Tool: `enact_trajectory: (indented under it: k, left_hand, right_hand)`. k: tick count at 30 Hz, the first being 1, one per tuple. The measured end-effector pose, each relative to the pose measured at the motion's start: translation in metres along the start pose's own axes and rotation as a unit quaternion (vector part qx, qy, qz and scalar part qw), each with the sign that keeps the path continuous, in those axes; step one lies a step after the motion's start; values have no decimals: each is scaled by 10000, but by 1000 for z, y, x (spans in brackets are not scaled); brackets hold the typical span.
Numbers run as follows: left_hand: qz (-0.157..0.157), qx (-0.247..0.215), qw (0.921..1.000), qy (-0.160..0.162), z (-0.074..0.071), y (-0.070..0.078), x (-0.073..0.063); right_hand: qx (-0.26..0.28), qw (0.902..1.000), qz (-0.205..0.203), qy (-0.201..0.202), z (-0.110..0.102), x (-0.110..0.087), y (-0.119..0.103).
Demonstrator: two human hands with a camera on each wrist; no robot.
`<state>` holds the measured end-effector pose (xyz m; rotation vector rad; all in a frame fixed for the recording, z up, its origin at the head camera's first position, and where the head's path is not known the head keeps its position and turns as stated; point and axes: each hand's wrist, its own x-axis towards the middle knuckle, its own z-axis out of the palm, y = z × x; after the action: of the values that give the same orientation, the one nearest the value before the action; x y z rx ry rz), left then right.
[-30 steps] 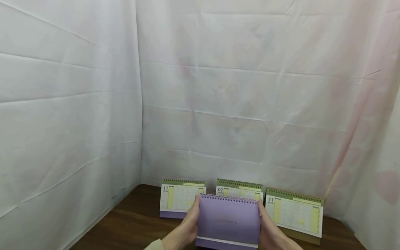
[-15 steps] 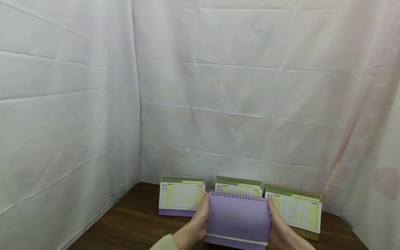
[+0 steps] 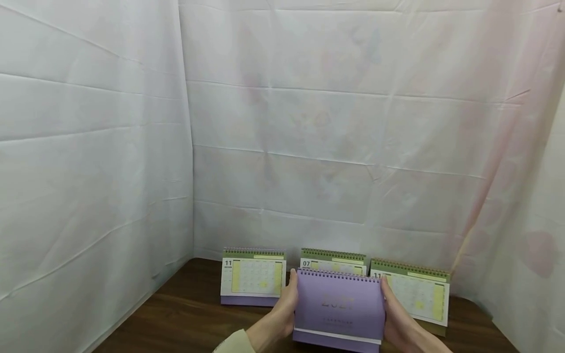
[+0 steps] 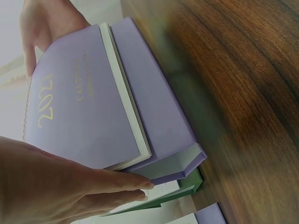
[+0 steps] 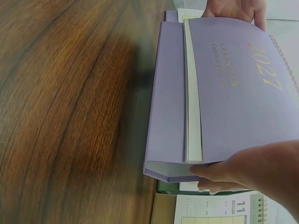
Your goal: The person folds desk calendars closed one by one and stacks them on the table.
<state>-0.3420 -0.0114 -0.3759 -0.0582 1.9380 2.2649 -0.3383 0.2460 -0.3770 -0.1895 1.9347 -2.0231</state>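
A purple spiral-bound desk calendar (image 3: 339, 305) faces me with its cover, printed "2027" in gold. My left hand (image 3: 280, 314) grips its left side and my right hand (image 3: 399, 321) its right side, thumbs near the spiral. In the left wrist view, the left fingers (image 4: 119, 182) lie along the open end of the calendar's folded stand. The right wrist view has the right hand (image 5: 259, 170) at the opposite end, fingertips tucked toward the stand's inside. The calendar's lower edge looks slightly above the wooden table (image 5: 70, 112), though contact is hard to judge.
Behind stand three calendars opened to month pages: one with a purple base (image 3: 253, 279) at left, one partly hidden (image 3: 334, 257) in the middle, one with a brown base (image 3: 419, 296) at right. White cloth (image 3: 282, 122) hangs behind the table and along its left side.
Both hands have moved the purple calendar a little to the right, so it covers more of the right calendar. Its gold lettering has become clearer. The head view has shifted slightly.
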Motion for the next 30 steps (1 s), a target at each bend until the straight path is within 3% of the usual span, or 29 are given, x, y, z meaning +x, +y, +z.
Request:
enact_trajectory:
  k: [14,20,25,30]
  left_hand:
    - [10,195,9995,-262,1,-1,1]
    - [169,219,9990,-356,1,-1,0]
    - [226,249,9978,-569,-1,4,2]
    - [243,373,9953,-854,-3,5,3]
  right_hand:
    - [-9,9999,-83,91,-3,-2,3]
    - [58,9998,-124,119,-4,-3,1]
    - [97,9996,-242,-119,-7,-2,-3]
    - [119,9988,-67,-469,-9,-3,-6]
